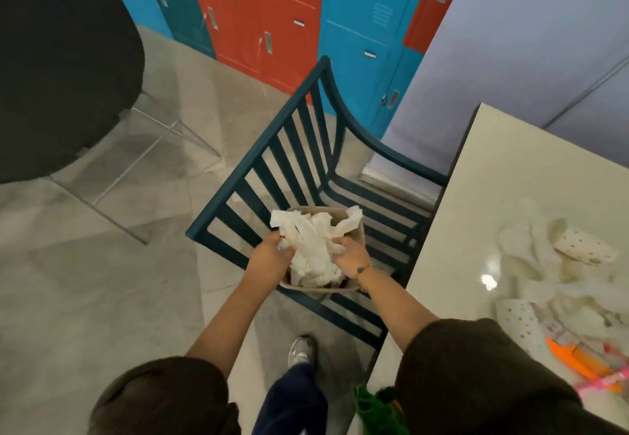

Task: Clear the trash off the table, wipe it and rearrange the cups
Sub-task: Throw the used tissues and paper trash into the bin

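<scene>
A wad of crumpled white tissue paper (315, 247) fills the top of a brown paper bag (357, 235) that stands on the seat of a dark teal chair (292, 148). My left hand (270, 252) grips the wad's left side and my right hand (350, 256) grips its right side, both over the bag's opening. On the white table (452, 264) at the right lie two dotted paper cups on their sides, one further back (583, 247) and one nearer (519, 320), among more crumpled white tissues (544, 264).
Orange and pink wrappers (578, 359) lie near the table's front right. A green thing (377, 411) sits at the table's near corner. A black chair (61, 70) stands at the upper left, coloured lockers (289, 19) along the back. My shoe (301, 351) is on the grey floor.
</scene>
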The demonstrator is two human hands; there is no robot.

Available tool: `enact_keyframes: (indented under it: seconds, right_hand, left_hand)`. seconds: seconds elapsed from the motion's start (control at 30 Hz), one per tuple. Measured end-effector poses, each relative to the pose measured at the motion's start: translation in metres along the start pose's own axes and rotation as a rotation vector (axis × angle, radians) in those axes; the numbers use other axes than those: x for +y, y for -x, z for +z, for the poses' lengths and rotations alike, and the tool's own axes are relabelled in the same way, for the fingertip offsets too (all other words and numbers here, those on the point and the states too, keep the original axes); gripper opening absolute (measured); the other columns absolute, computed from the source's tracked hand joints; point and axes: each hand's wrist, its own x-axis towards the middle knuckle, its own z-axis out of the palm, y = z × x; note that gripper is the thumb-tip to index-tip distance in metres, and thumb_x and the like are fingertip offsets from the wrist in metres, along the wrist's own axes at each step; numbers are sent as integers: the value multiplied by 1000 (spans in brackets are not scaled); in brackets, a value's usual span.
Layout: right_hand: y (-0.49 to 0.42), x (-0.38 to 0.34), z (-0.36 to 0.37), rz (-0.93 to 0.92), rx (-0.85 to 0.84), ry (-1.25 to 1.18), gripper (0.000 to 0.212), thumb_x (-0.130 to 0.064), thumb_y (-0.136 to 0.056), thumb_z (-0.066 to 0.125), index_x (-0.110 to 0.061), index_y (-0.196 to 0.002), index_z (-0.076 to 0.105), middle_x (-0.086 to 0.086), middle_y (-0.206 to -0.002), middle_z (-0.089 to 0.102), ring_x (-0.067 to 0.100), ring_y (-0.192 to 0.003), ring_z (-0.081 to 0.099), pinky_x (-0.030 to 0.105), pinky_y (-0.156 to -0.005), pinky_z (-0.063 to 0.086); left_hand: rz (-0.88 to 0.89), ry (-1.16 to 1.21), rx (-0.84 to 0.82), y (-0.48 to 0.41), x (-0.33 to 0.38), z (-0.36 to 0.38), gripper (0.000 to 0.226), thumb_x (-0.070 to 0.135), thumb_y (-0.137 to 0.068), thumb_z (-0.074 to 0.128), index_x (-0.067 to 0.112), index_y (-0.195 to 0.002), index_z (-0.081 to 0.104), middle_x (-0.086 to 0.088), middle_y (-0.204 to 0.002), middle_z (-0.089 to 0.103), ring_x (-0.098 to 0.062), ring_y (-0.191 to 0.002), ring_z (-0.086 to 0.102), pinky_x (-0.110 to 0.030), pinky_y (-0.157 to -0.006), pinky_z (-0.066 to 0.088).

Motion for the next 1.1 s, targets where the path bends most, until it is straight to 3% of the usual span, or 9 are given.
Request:
enact_keyframes:
  seconds: [0.17, 0.33, 0.43, 0.57, 0.73, 0.93, 1.1]
  right_hand:
    - [25, 6, -13, -6, 86, -85, 32, -22, -98, 40, -12, -125, 55, 11, -130, 54, 29, -120, 50, 30, -100, 38]
    - [66, 40, -32, -31, 298, -293, 19, -19, -94, 50, -18, -108, 64, -2, -110, 62, 15, -101, 58, 13, -82, 41]
    - [112, 66, -53, -104, 419, -437, 16, -16, -93, 53, -15, -104, 64, -7, -99, 59, 5, -85, 58, 2, -65, 43]
    - [165, 109, -73, -92, 558, -599, 17, -6, -92, 48, -15, -94, 63, 3, -97, 65, 16, -83, 62, 5, -59, 46]
    - [231, 184, -102, -61, 666, -600, 20, -1, -88, 52, -17, -88, 63, 5, -87, 68, 6, -62, 62, 6, -53, 44]
    - [308, 311, -115, 52, 747, -608, 17, -5, -88, 55, -21, -85, 61, 8, -89, 67, 20, -69, 63, 10, -57, 45]
    - [328, 392, -123, 129, 826, -536, 15, -8, -87, 56, -16, -93, 66, -1, -99, 65, 16, -90, 60, 26, -80, 48]
  left_hand:
    - [6, -179, -151, -8, 9, 19, 45, 27, -95, 46, 21, -139, 40, -9, -143, 44, -28, -127, 46, -33, -104, 36]
    - [88, -80, -115, 10, 40, 40, 33, 26, -93, 52, 26, -126, 53, -1, -132, 55, -23, -118, 53, -35, -103, 40]
    - [180, 2, -121, 42, 73, 63, 29, 24, -95, 47, 26, -123, 54, 6, -118, 57, -19, -105, 53, -32, -94, 41]
    - [314, 62, -149, 83, 107, 97, 26, 28, -96, 47, 27, -121, 55, 12, -110, 56, -7, -97, 52, -21, -82, 40]
    - [459, 65, -235, 136, 139, 158, 21, 29, -94, 50, 30, -113, 59, 6, -107, 62, -12, -96, 61, -19, -73, 45]
    - [543, 38, -351, 218, 163, 261, 16, 20, -92, 55, 29, -103, 62, 3, -99, 66, -13, -89, 64, -14, -73, 44]
    - [523, 11, -364, 257, 163, 323, 18, 16, -90, 56, 34, -96, 60, 2, -93, 67, -15, -84, 66, -22, -74, 44]
